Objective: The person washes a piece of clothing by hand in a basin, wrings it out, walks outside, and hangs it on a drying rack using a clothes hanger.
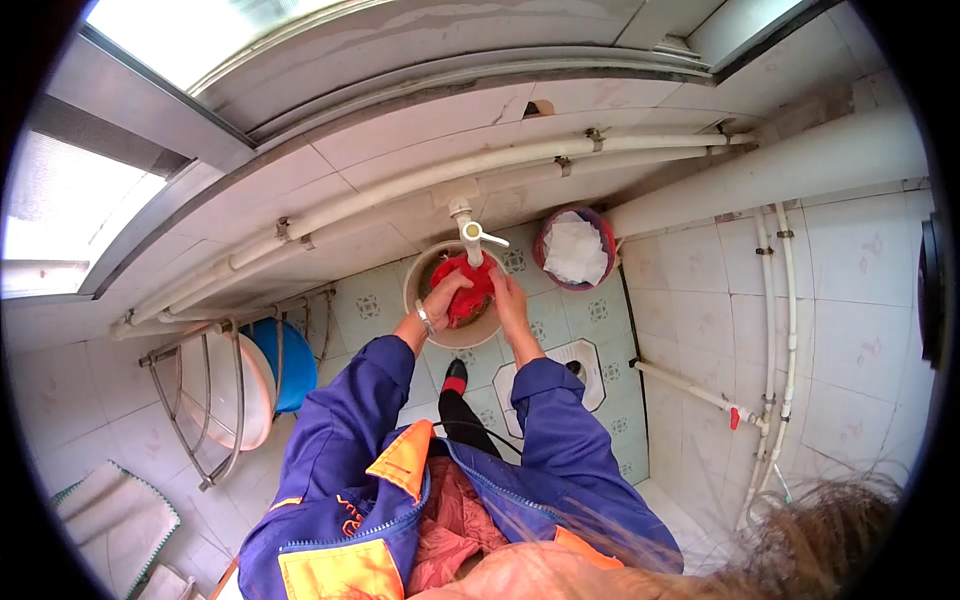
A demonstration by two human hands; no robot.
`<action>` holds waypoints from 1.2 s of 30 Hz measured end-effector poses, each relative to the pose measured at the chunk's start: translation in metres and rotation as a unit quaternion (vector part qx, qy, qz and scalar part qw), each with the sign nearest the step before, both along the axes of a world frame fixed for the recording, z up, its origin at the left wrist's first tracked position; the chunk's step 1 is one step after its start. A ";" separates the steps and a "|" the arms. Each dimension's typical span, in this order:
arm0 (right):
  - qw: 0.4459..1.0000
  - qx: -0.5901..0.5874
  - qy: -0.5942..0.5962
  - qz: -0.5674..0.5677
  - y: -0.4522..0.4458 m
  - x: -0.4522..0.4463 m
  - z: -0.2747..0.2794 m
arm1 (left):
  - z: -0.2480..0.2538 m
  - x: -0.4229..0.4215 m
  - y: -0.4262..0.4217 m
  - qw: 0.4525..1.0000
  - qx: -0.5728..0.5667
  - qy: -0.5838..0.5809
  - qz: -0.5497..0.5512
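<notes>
Grasping a red cloth (pixel 462 296) between them, the left hand (pixel 446 292) and the right hand (pixel 511 302) work over a pale bucket (pixel 484 327). The cloth lies inside the bucket's rim, directly below the spout of a white tap (pixel 473 238) just beyond the hands. Thumbs show on the near side of the cloth; most of the other fingers are hidden, so the exact grip is hard to judge. A silvery band (pixel 425 320) circles the left wrist.

To the right of the right hand and slightly beyond it stands a bin (pixel 610 245) full of white paper (pixel 574 248). Nearer the body on that side, a white squat toilet (pixel 589 372) is set into the tiled floor (pixel 617 330). Well to the left of the left hand, a metal rack (pixel 207 360) holds a blue basin (pixel 292 362) and a pale one. Behind the hands, orange marks (pixel 350 515) on the blue jacket (pixel 335 430) look like lettering, too distorted to read.
</notes>
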State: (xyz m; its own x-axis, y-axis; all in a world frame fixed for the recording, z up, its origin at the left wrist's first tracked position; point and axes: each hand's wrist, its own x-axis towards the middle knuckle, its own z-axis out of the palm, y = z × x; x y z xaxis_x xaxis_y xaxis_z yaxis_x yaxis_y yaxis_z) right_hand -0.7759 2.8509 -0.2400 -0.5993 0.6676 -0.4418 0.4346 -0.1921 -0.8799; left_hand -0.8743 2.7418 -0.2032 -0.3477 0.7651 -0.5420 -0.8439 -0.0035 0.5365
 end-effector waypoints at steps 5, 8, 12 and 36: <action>0.977 -0.207 -0.042 -0.034 -0.004 0.001 0.039 | 0.003 -0.002 0.005 0.987 0.069 -0.133 0.053; 0.935 -0.341 0.053 -0.084 -0.014 -0.004 0.042 | 0.009 0.000 0.015 0.986 0.086 -0.128 0.060; 0.975 -0.176 0.133 -0.011 -0.003 -0.007 0.030 | 0.015 -0.002 0.019 0.993 0.082 -0.061 0.065; 0.989 -0.022 0.036 0.140 0.046 -0.011 0.086 | 0.024 -0.026 0.001 0.960 -0.126 0.241 -0.058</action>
State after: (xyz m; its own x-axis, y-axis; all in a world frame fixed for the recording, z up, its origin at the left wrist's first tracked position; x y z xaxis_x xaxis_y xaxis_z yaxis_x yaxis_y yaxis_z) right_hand -0.7873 2.8970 -0.1539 -0.7894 0.4515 -0.4159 0.4124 -0.1119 -0.9041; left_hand -0.9008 2.7426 -0.1793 -0.5249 0.6800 -0.5119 -0.4833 0.2569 0.8369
